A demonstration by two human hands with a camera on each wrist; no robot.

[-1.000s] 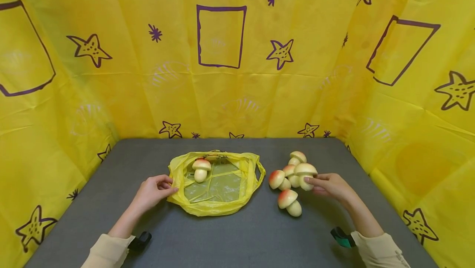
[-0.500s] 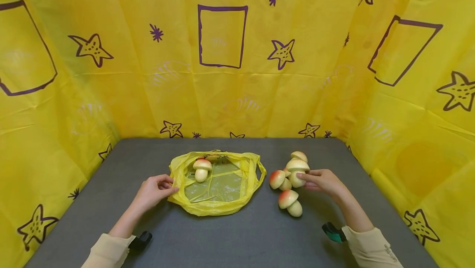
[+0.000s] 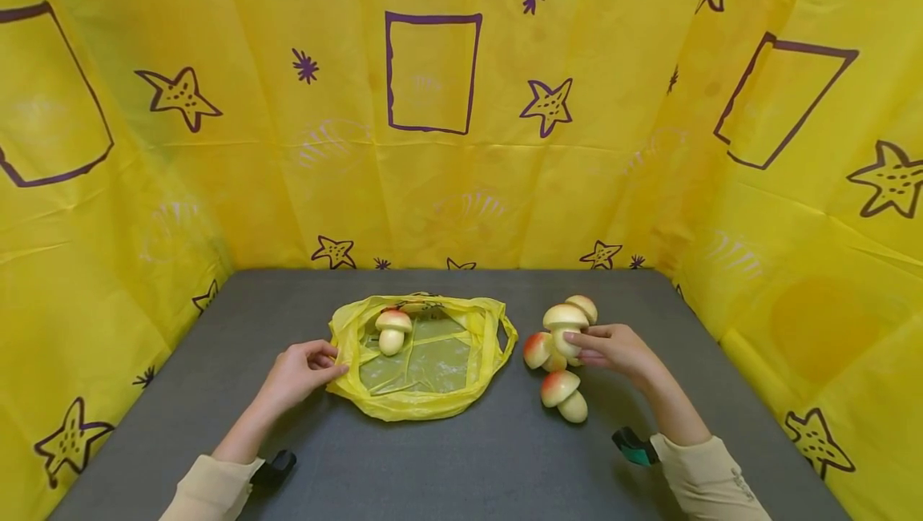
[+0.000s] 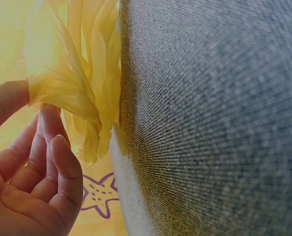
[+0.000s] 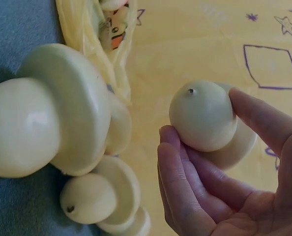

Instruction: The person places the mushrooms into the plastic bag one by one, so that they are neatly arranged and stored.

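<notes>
My left hand (image 3: pixel 299 375) pinches the left rim of a yellow plastic bag (image 3: pixel 404 407), which lies with its mouth spread wide. In the left wrist view thumb and fingers nip the thin film (image 4: pixel 70 83). One toy mushroom with a red-tinged cap (image 3: pixel 392 333) lies inside the bag. My right hand (image 3: pixel 613 351) grips a pale toy mushroom (image 3: pixel 566 319) by its stem, held up over the others. The right wrist view shows that stem (image 5: pixel 203 115) between thumb and fingers. Beneath and around it are more toy mushrooms (image 3: pixel 560 389), one partly hidden behind the held one.
A dark grey cloth-covered table (image 3: pixel 447 473) carries everything. Yellow curtains (image 3: pixel 433 200) with purple stars and frames enclose its back and sides. A loop handle (image 3: pixel 508 334) of the bag sticks out to the right, near the mushroom group.
My right hand has moved left with the gripped mushroom, crossing above the group towards the bag. The left hand and the bag stay as they were.
</notes>
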